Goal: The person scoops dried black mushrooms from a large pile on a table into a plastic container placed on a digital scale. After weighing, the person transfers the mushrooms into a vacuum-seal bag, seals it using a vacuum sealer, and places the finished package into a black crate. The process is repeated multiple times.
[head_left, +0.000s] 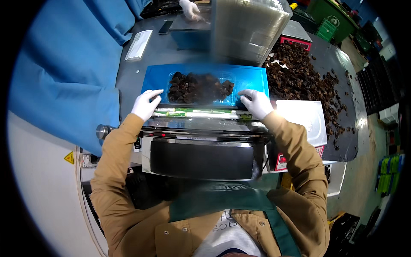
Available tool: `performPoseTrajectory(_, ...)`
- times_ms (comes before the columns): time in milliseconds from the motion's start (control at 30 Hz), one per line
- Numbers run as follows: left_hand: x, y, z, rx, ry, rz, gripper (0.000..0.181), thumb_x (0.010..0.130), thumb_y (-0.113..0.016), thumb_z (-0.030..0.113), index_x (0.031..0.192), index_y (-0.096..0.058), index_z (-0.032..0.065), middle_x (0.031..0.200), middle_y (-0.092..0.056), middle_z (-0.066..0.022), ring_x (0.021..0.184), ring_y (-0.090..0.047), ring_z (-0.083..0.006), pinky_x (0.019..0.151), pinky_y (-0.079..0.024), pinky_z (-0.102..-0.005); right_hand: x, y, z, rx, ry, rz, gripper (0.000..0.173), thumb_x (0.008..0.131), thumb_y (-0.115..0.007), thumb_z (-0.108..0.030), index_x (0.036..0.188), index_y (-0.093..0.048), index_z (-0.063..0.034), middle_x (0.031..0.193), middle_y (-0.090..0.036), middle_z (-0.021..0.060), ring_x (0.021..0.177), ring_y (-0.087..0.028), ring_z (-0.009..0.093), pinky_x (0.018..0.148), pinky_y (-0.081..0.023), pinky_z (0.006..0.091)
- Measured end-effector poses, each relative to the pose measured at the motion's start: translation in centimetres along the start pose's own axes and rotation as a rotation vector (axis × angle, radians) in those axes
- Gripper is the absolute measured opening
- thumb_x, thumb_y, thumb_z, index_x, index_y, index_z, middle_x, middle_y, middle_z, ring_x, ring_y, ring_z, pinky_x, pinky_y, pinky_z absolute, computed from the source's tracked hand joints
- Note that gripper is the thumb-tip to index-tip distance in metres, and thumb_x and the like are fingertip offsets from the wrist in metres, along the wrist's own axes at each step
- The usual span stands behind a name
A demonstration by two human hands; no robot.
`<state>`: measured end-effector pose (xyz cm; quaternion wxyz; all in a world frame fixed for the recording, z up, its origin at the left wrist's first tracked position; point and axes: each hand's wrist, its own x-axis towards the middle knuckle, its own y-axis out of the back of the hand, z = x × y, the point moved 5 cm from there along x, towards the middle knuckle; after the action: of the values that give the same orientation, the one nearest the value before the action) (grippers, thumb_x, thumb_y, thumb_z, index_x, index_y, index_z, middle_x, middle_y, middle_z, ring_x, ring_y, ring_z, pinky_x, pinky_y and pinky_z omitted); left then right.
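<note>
A clear plastic tray (233, 80) of dark wood ear mushrooms (181, 86) lies on a blue board (155, 75). The middle of the mushrooms is blurred. My white-gloved left hand (146, 104) is just off the tray's left end, thumb and forefinger apart. Off the right end is my right hand (256, 102), gloved likewise, its thumb and forefinger slightly parted. I see nothing in either hand. Between my wrists a film roll (202, 114) with green and white printing runs across the film-wrapping machine (202, 159), on the side nearer the board.
Loose mushrooms (298, 77) cover the table's right side. A scale (301, 120) stands by my right forearm, a second scale (297, 33) farther back. Stacked clear trays (247, 32) rise behind the board. Another person's gloved hand (191, 11) is at the far side. A blue curtain (70, 74) hangs left.
</note>
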<state>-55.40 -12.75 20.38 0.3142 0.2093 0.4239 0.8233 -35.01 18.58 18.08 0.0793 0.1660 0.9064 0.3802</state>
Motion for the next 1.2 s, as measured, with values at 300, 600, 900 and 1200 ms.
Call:
performPoseTrajectory(300,-3.7,1.7,-0.5,0.721,-0.893,-0.375,0.046,0.083,-0.056,0.010,0.122,-0.057,0.0340,0.084,-0.057,0.0003,0.079,-0.055,-0.0193,0.071,-0.044,-0.0332,-5.1,-0.1,-2.0,-0.578,0.725,-0.192,0.027,0.079,-0.065,-0.013,0.103,-0.072,-0.0225,0.096,-0.065,0.0060,0.079,-0.062,0.027,0.071,-0.053,0.0386)
performPoseTrajectory(600,-6.6,8.7,3.5,-0.299,-0.089,-0.560,0.010,0.090,-0.061,0.011,0.089,-0.066,0.0037,0.081,-0.068,-0.0089,0.073,-0.065,-0.0193,0.068,-0.052,-0.0326,-11.2,5.9,-8.1,-0.085,0.220,-0.513,0.016,0.089,-0.064,-0.018,0.099,-0.072,-0.0079,0.093,-0.070,0.0094,0.082,-0.068,0.024,0.078,-0.054,0.0310)
performPoseTrajectory(900,9.2,5.8,3.5,0.743,-0.688,0.079,0.058,0.082,-0.057,-0.002,0.138,-0.043,0.0099,0.144,-0.044,-0.0100,0.135,-0.039,-0.0238,0.114,-0.026,-0.0432,6.0,6.9,-4.0,-0.726,0.562,0.278,0.067,0.078,-0.046,0.007,0.142,-0.038,-0.0118,0.141,-0.047,0.0118,0.132,-0.044,0.025,0.112,-0.028,0.0455)
performPoseTrajectory(1200,4.8,-2.6,-1.9,-0.834,0.404,-0.229,0.053,0.099,-0.041,0.047,0.131,-0.047,0.0046,0.127,-0.057,-0.0130,0.124,-0.049,-0.0264,0.099,-0.042,-0.0394,3.3,-2.3,-2.3,0.934,-0.365,-0.228,0.054,0.095,-0.048,-0.050,0.112,-0.062,-0.0013,0.115,-0.064,0.0139,0.104,-0.059,0.025,0.081,-0.049,0.0344)
